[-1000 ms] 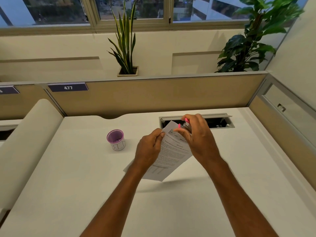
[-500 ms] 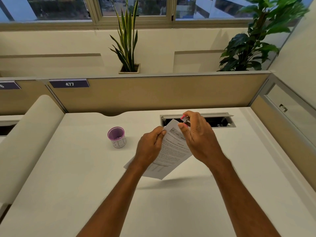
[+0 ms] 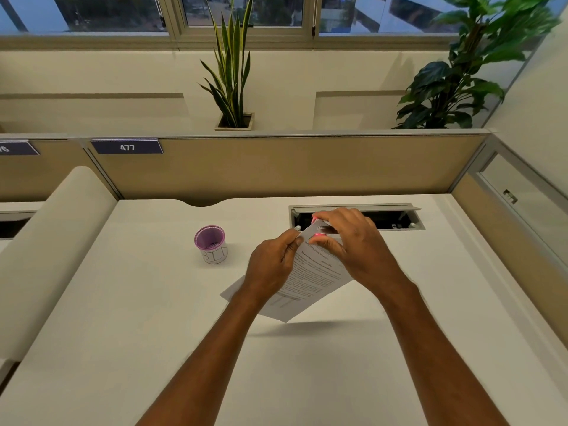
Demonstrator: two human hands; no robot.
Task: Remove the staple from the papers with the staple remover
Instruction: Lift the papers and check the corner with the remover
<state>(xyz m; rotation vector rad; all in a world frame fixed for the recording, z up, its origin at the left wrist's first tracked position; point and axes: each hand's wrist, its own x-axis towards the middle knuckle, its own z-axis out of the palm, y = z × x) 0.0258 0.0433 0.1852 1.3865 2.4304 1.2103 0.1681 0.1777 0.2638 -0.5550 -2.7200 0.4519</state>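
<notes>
White desk (image 3: 129,348), beige partition (image 3: 307,167) behind it. Papers (image 3: 310,281) held tilted above the desk, lower corner near the surface. Left hand (image 3: 272,267) pinches the papers' left edge near the top. Right hand (image 3: 358,244) closed around a pink staple remover (image 3: 319,230), pressed at the papers' top corner. Purple cup (image 3: 211,244) stands left, apart. Staple itself too small to see.

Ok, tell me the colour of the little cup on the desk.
Purple inside and at the rim of the cup, white lower down with handwriting; seen in the head view.
</notes>
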